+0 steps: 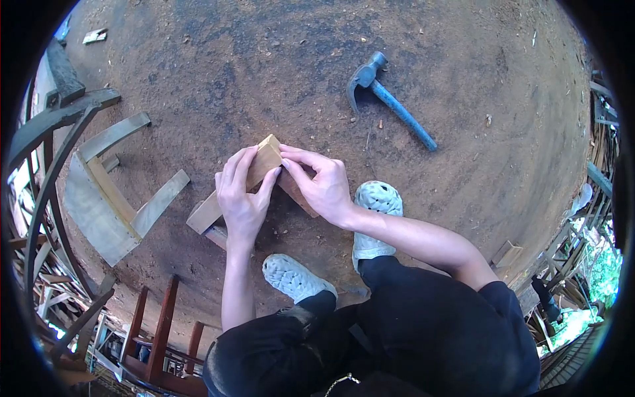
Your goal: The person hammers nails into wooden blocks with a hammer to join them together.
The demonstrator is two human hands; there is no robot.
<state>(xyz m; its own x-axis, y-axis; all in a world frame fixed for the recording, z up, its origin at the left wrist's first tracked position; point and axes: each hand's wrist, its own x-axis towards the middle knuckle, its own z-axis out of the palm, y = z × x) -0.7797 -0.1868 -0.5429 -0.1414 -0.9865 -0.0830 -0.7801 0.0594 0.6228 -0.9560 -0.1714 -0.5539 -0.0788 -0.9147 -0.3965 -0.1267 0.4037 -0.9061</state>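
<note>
A pale wooden board (268, 157) is pinched at its upper end between both hands, above the dirt floor. My left hand (243, 188) wraps its fingers and thumb around the left side of the board. My right hand (319, 184) grips the corner from the right, thumb and fingers pressed close to the wood. A lower length of pale wood (206, 214) shows to the left of my left hand. Beneath my right hand slants a reddish-brown board (297, 193), meeting the pale one near the corner. The exact joint is hidden by my fingers.
A claw hammer (400, 114) with a blue handle lies on the dirt floor (450, 198) up and to the right. At left stands a small wooden stool-like piece (102, 205). Reddish wooden furniture (159, 337) and curved timbers (46, 172) crowd the lower left.
</note>
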